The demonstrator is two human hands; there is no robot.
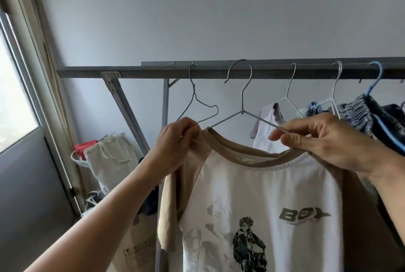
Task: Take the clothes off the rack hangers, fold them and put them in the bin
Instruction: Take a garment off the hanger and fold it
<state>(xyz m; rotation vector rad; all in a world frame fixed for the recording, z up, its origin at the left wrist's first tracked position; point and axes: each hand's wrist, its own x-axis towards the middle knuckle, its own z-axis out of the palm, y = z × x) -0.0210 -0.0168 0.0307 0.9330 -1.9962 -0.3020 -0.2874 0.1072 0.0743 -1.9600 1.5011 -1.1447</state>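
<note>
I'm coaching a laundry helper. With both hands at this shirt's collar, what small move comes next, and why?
Probably slip the collar off the wire hanger, left side first: the left hand pinches fabric at that end, while the right hand pinches the other arm.

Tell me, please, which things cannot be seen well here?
Head view:
- Hem of the T-shirt: cut by the bottom edge.
- Ends of the hanger: hidden under collar, left hand and right hand.
- Most of the basket: behind a cloth bag.
- Small print under the shirt's logo: too small.
</note>
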